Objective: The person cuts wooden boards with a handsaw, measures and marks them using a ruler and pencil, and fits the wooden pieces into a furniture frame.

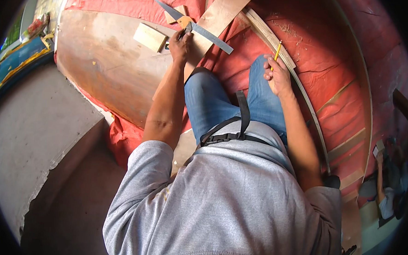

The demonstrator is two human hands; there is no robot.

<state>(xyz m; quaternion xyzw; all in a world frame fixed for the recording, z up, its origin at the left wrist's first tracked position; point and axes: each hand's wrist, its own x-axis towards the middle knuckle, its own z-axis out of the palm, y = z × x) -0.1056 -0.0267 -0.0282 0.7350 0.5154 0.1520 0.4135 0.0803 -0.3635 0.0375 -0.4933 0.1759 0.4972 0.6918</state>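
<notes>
My left hand (179, 46) is closed around the dark handle end of what looks like a try square, whose flat grey metal blade (213, 38) reaches out to the right over a long wooden board (224, 11). Just beyond those fingers lies a saw-like tool with an orange grip (185, 21) and a pointed grey blade (166, 7). Beside the same hand is a short pale wood block (149, 37). Above my right thigh, my right hand (277, 77) grips a yellow pencil (278, 54), held upright between the fingers.
A brown sheet panel (111, 53) lies at the left on red tarp (309, 50). Behind the orange grip is a small wood offcut (173, 16). Long curved wood strips (271, 36) run past my right arm. A concrete ledge (38, 114) borders the left; another person (386, 197) is at far right.
</notes>
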